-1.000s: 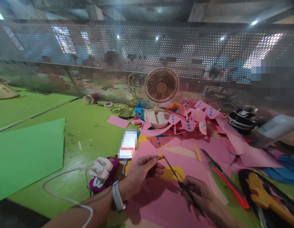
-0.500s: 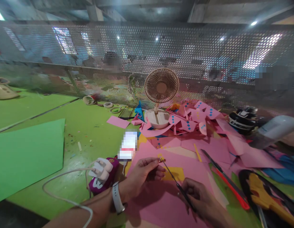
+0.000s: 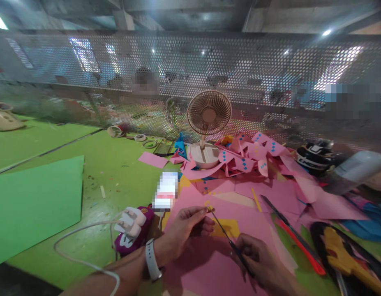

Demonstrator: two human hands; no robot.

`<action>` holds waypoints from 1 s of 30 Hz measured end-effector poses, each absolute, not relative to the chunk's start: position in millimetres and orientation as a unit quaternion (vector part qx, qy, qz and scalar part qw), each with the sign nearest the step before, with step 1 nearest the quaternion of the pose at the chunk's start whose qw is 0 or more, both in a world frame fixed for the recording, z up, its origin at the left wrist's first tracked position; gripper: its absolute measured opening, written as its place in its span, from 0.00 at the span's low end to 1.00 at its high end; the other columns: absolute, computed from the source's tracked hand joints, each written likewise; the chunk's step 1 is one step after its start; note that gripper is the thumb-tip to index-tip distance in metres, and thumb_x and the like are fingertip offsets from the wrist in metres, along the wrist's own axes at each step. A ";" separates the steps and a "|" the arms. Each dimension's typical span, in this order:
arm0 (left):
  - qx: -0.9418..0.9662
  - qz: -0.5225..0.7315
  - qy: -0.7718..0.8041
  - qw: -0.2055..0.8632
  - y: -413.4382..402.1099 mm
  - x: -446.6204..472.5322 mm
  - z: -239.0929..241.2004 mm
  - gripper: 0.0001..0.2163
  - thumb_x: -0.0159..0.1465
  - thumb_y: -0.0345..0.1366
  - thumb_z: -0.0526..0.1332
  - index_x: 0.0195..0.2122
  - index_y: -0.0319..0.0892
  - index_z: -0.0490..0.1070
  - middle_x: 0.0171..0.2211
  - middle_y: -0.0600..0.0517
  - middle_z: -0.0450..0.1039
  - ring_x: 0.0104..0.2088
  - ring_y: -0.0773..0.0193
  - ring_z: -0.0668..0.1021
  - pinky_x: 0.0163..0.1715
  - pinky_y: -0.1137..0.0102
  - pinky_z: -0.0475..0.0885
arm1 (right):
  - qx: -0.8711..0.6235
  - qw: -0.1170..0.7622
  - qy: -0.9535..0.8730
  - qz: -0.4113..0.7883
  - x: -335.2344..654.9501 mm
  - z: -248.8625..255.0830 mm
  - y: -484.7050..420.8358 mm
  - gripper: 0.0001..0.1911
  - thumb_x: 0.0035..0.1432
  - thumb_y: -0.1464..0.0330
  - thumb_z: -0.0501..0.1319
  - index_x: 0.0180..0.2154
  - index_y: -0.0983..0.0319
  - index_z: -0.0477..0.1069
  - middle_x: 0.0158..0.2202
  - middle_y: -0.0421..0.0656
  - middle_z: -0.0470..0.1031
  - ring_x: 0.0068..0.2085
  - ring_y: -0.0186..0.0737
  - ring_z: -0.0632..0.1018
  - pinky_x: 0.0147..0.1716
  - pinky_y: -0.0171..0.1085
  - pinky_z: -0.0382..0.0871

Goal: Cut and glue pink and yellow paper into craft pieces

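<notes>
- A tiny yellow paper scrap (image 3: 208,205) sits pinched in the fingertips of the left hand (image 3: 185,228), above the pink sheet (image 3: 208,263) at the near edge of the green counter (image 3: 116,172).
- The right hand (image 3: 259,261) grips dark scissors (image 3: 229,240), blades pointing at the scrap.
- A yellow square (image 3: 229,227) lies on the sheet between the hands.
- A small fan (image 3: 208,123) stands toward the far edge, among pink cuttings (image 3: 255,156).
- A white charger (image 3: 130,220) lies left of the wrist.

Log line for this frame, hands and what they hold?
left hand: pinches yellow paper scrap | right hand: grips scissors, tips at scrap | under: pink paper sheet
</notes>
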State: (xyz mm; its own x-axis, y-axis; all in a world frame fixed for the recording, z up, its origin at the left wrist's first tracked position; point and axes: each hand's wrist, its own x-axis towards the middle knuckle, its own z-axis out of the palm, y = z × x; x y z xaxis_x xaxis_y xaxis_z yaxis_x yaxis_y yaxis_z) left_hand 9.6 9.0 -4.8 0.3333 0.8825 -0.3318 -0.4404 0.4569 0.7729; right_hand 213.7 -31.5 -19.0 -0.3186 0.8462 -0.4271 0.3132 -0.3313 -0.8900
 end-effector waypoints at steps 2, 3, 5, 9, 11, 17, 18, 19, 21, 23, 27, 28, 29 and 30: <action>0.293 0.433 0.379 0.764 9.4 9.4 -5.8 0.13 0.57 0.39 0.64 0.38 0.35 0.75 0.27 0.48 0.76 0.23 0.72 0.75 0.25 0.77 0.69 | -0.541 0.223 -0.532 0.612 213.5 -21.9 -31.3 0.23 0.47 0.49 0.61 0.27 0.62 0.60 0.18 0.32 0.64 0.15 0.23 0.61 0.12 0.25 0.53; 0.295 0.434 0.378 0.763 9.6 9.4 -6.1 0.13 0.57 0.39 0.64 0.38 0.35 0.75 0.27 0.48 0.77 0.23 0.71 0.75 0.26 0.77 0.69 | -0.544 0.224 -0.532 0.609 213.4 -23.7 -31.2 0.23 0.46 0.49 0.61 0.26 0.61 0.59 0.17 0.32 0.63 0.15 0.23 0.60 0.12 0.25 0.53; 0.296 0.435 0.378 0.762 9.9 9.5 -6.4 0.12 0.57 0.39 0.64 0.37 0.35 0.75 0.27 0.48 0.77 0.24 0.71 0.76 0.26 0.77 0.69 | -0.556 0.225 -0.532 0.597 213.5 -26.6 -31.1 0.23 0.46 0.49 0.62 0.25 0.61 0.59 0.17 0.32 0.62 0.14 0.23 0.60 0.11 0.25 0.51; 0.296 0.436 0.377 0.762 10.3 9.7 -5.7 0.11 0.56 0.39 0.65 0.36 0.35 0.75 0.27 0.48 0.77 0.24 0.71 0.76 0.26 0.77 0.70 | -0.558 0.222 -0.539 0.590 214.6 -27.8 -31.8 0.22 0.47 0.49 0.61 0.26 0.61 0.60 0.17 0.32 0.63 0.14 0.23 0.60 0.12 0.26 0.51; 0.295 0.435 0.379 0.762 10.2 9.7 -5.0 0.11 0.56 0.39 0.65 0.35 0.35 0.75 0.27 0.48 0.77 0.24 0.71 0.76 0.26 0.77 0.70 | -0.549 0.222 -0.542 0.597 214.4 -27.1 -31.9 0.22 0.48 0.50 0.61 0.27 0.61 0.60 0.18 0.32 0.63 0.15 0.23 0.60 0.13 0.25 0.52; 0.298 0.438 0.387 0.755 8.9 9.8 -2.2 0.12 0.55 0.39 0.65 0.35 0.35 0.74 0.26 0.48 0.77 0.23 0.69 0.77 0.26 0.75 0.71 | -0.562 0.244 -0.527 0.589 213.1 -23.8 -30.1 0.25 0.44 0.46 0.61 0.25 0.61 0.59 0.16 0.32 0.62 0.14 0.23 0.59 0.12 0.25 0.52; 0.301 0.438 0.389 0.752 8.8 9.9 -1.9 0.12 0.55 0.40 0.65 0.35 0.35 0.74 0.26 0.48 0.77 0.23 0.68 0.77 0.26 0.75 0.71 | -0.567 0.235 -0.527 0.588 213.7 -22.1 -29.8 0.25 0.45 0.46 0.60 0.26 0.61 0.60 0.16 0.32 0.63 0.14 0.23 0.59 0.12 0.26 0.52; 0.304 0.438 0.392 0.750 8.8 9.8 -1.6 0.12 0.55 0.40 0.65 0.35 0.35 0.74 0.26 0.47 0.77 0.23 0.68 0.77 0.25 0.74 0.71 | -0.574 0.226 -0.527 0.585 214.7 -20.0 -29.6 0.25 0.46 0.46 0.59 0.26 0.61 0.60 0.16 0.33 0.63 0.14 0.23 0.59 0.12 0.26 0.51; 0.310 0.438 0.394 0.746 9.0 9.7 -1.8 0.12 0.56 0.40 0.65 0.34 0.35 0.73 0.26 0.47 0.77 0.22 0.67 0.77 0.25 0.74 0.71 | -0.579 0.215 -0.529 0.582 216.7 -15.5 -29.3 0.25 0.47 0.46 0.58 0.27 0.61 0.61 0.17 0.33 0.65 0.13 0.23 0.59 0.12 0.26 0.51; 0.318 0.439 0.393 0.743 9.7 9.4 -3.0 0.12 0.56 0.40 0.65 0.34 0.35 0.73 0.26 0.47 0.77 0.22 0.67 0.77 0.24 0.74 0.71 | -0.574 0.217 -0.533 0.582 218.2 -11.6 -29.3 0.24 0.47 0.46 0.59 0.26 0.61 0.61 0.17 0.33 0.65 0.14 0.24 0.59 0.12 0.26 0.51; 0.329 0.441 0.387 0.740 10.7 8.8 -6.4 0.11 0.57 0.40 0.64 0.33 0.36 0.73 0.26 0.48 0.77 0.23 0.67 0.77 0.23 0.74 0.71 | -0.561 0.228 -0.541 0.584 218.4 -8.8 -29.9 0.24 0.47 0.47 0.59 0.26 0.62 0.61 0.17 0.33 0.63 0.15 0.24 0.60 0.14 0.27 0.52; 0.332 0.441 0.387 0.739 10.8 8.8 -7.0 0.11 0.57 0.40 0.63 0.33 0.36 0.73 0.26 0.48 0.77 0.23 0.67 0.77 0.23 0.74 0.71 | -0.557 0.233 -0.543 0.583 218.2 -9.1 -30.1 0.23 0.47 0.48 0.60 0.26 0.62 0.60 0.17 0.33 0.63 0.16 0.24 0.60 0.15 0.27 0.52; 0.335 0.441 0.386 0.737 10.8 8.8 -7.2 0.11 0.57 0.40 0.63 0.34 0.36 0.73 0.26 0.48 0.77 0.23 0.67 0.77 0.24 0.74 0.71 | -0.554 0.237 -0.545 0.583 217.9 -9.8 -30.2 0.23 0.47 0.48 0.60 0.26 0.62 0.60 0.17 0.33 0.63 0.17 0.25 0.61 0.15 0.27 0.52; 0.340 0.441 0.386 0.736 10.8 8.8 -7.3 0.11 0.57 0.40 0.63 0.34 0.36 0.72 0.26 0.48 0.77 0.23 0.66 0.77 0.24 0.74 0.71 | -0.553 0.239 -0.545 0.583 217.7 -10.7 -30.3 0.23 0.47 0.49 0.60 0.26 0.62 0.60 0.17 0.33 0.64 0.17 0.25 0.62 0.15 0.27 0.52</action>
State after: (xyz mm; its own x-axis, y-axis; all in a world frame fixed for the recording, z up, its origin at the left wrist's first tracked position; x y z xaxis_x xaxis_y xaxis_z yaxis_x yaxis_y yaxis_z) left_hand 8.8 10.8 -7.3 0.3132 0.9110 -0.2683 -0.3863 0.3803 0.8403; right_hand 217.7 -30.3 -10.7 -0.2743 0.8816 -0.3842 0.3238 -0.2915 -0.9001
